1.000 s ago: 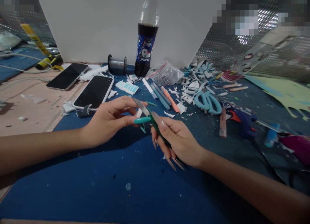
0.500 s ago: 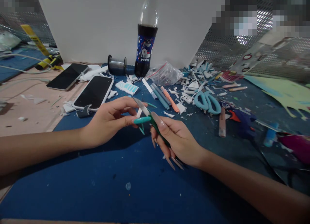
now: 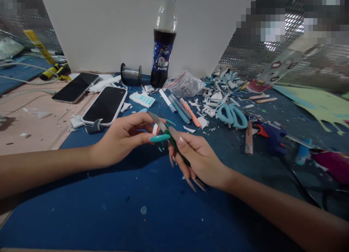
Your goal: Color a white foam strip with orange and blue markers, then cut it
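My left hand [image 3: 122, 137], with long teal nails, pinches a small white piece [image 3: 155, 129] between thumb and fingers. What the piece is made of I cannot tell. My right hand [image 3: 197, 155] is wrapped round the green handle of a craft knife [image 3: 159, 122]. The knife's blade slants up and left, right beside the white piece, and its tip comes near my left forefinger. Both hands are close together above the blue mat [image 3: 109, 208]. Most of the handle is hidden by my right fingers.
Behind the hands stand a Pepsi bottle [image 3: 163, 57], a spool [image 3: 131, 74] and a plastic bag [image 3: 184, 84]. Two phones, including a white-edged one [image 3: 105, 106], lie left. Markers [image 3: 179, 109], blue-handled scissors [image 3: 232, 116], white scraps [image 3: 218, 97] and a glue gun [image 3: 274, 137] lie right.
The white piece has turned slightly between my left fingers, now showing a curved edge with a reddish tint. The knife has shifted only a little against it.
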The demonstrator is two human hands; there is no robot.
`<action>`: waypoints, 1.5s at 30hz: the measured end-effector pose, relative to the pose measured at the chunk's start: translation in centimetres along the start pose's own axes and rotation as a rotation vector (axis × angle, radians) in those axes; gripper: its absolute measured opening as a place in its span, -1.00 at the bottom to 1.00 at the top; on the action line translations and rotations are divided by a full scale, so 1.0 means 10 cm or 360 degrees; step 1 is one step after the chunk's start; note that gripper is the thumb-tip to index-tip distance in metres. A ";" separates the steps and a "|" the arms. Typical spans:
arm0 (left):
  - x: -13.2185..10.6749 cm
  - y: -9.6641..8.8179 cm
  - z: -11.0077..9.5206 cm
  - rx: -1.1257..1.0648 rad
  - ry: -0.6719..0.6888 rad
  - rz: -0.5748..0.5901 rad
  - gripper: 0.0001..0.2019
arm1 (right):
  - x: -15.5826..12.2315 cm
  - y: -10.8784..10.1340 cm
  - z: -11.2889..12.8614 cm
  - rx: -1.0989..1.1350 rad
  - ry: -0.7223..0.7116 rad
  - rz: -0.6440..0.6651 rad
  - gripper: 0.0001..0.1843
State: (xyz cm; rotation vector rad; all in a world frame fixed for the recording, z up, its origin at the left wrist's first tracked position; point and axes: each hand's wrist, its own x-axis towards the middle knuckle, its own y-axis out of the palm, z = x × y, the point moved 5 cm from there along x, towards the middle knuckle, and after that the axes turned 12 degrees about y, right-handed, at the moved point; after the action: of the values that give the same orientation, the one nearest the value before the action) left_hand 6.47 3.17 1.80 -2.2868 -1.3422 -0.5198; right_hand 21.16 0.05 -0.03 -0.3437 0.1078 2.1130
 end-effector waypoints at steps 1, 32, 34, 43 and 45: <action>0.00 0.00 0.00 0.0003 0.0003 0.0005 -0.86 | 0.00 0.00 0.00 -0.0001 0.0000 0.0002 -0.61; 0.00 0.04 0.02 -0.0156 -0.0141 0.0056 -0.76 | -0.02 -0.01 0.04 0.0165 -0.0190 -0.0026 -0.61; -0.01 0.04 0.03 -0.0152 -0.0183 0.0056 -0.71 | -0.03 -0.03 0.06 0.0182 -0.0280 -0.0088 -0.63; -0.03 0.09 0.11 -0.0430 -0.0348 0.0177 -0.59 | -0.10 -0.20 0.27 -0.0346 -0.0514 -0.0502 -0.81; -0.04 0.09 0.13 -0.0442 -0.0383 0.0205 -0.59 | -0.10 -0.19 0.27 -0.0445 -0.0513 -0.0441 -0.77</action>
State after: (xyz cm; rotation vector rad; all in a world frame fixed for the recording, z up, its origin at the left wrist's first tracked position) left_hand 7.23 3.19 0.36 -2.7157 -1.2849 -0.4205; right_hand 22.71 0.80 2.93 -0.1657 -0.4053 1.8795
